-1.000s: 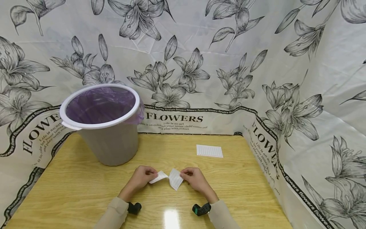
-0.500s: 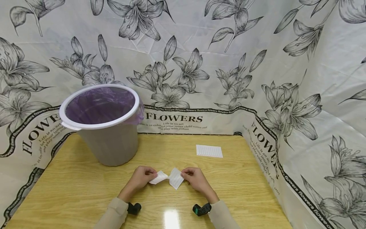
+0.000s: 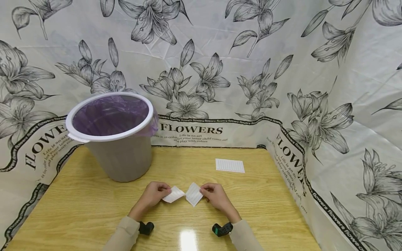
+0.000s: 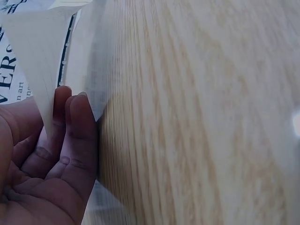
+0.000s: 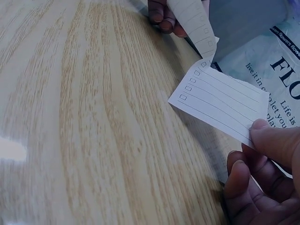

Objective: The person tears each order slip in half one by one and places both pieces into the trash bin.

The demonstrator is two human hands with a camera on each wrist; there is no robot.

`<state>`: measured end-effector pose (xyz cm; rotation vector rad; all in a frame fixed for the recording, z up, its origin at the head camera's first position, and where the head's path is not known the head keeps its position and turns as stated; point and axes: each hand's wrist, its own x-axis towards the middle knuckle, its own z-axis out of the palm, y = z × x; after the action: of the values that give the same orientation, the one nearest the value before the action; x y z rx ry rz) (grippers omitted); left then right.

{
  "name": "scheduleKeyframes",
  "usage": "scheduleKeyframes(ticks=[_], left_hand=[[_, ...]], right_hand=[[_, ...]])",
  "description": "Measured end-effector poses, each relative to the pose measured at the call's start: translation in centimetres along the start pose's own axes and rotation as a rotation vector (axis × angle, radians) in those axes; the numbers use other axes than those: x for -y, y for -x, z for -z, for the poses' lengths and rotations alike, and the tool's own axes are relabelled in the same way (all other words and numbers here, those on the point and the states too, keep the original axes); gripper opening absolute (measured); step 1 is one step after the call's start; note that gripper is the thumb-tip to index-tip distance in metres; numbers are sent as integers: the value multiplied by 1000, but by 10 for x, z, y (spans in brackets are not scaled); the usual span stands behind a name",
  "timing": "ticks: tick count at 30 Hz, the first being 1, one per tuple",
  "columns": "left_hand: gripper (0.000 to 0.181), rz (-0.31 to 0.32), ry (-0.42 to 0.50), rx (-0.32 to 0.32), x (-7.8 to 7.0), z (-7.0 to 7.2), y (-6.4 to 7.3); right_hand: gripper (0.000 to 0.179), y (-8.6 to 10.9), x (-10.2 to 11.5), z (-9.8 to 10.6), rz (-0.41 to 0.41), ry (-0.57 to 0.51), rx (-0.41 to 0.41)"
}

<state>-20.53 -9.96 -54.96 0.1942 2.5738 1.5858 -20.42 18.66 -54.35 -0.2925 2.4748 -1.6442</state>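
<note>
Both hands hold one small lined sheet of paper [image 3: 193, 194] just above the wooden table. A tear runs across most of it, and its two halves bend apart, joined by a narrow strip at the edge with the checkboxes, as the right wrist view shows. My left hand [image 3: 153, 194] pinches the left half [image 3: 173, 194] by its outer end. The right half [image 5: 220, 98] is pinched between the thumb and fingers of my right hand [image 3: 217, 197]. In the left wrist view, the paper [image 4: 40, 51] rises from the left fingers; its grip is partly hidden.
A grey bin [image 3: 125, 160] with a white rim and purple liner stands at the back left of the table [image 3: 267, 209]. Another lined paper [image 3: 230, 165] lies flat at the back right. Flower-printed cloth [image 3: 201, 62] hangs behind and along the sides.
My hands have drawn slightly apart. The two halves spread and tilt a little more, still joined by the narrow strip. The bin and the other paper stay put.
</note>
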Motion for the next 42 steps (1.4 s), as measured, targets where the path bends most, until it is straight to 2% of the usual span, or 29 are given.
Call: scheduleKeyframes(ticks=[10,21,42], left_hand=[[8,15,-5,-13,-1,3,0],[7,74,-15,-50,-2,4,0],[8,70,-38,-77,-1,18,0]], right_hand=[[21,0,-1,1,-14,6,5],[20,-1,0,3,-49,-8,-14],[20,-3,-2,5,-59,-22,-50]])
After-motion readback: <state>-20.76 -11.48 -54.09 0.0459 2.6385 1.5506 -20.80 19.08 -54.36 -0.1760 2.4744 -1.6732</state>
